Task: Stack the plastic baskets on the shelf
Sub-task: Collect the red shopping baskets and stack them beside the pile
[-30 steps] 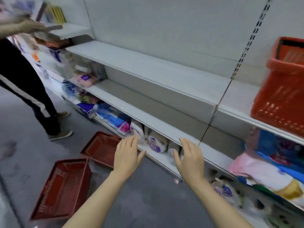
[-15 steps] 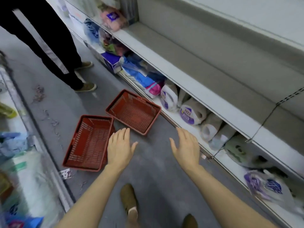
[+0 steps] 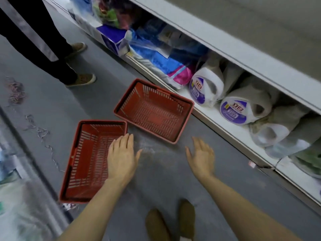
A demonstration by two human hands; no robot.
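Two empty red plastic baskets lie on the grey floor. The near basket (image 3: 86, 160) is at the left, and the far basket (image 3: 154, 110) sits beside the bottom shelf (image 3: 231, 129). My left hand (image 3: 121, 157) hovers open over the right edge of the near basket, fingers spread, holding nothing. Over bare floor to the right, my right hand (image 3: 201, 157) is open too, palm turned inward, just below the far basket's near corner. Neither hand touches a basket that I can tell.
The bottom shelf holds paper rolls (image 3: 206, 87) and blue packages (image 3: 156, 54). Another person's legs and shoes (image 3: 81, 79) stand at the upper left. My own shoes (image 3: 185, 220) show at the bottom. Blurred goods line the left edge (image 3: 15, 206).
My view has tilted down from the shelves to the floor. Both hands have dropped lower toward the two baskets, the left one now over the near basket's edge.
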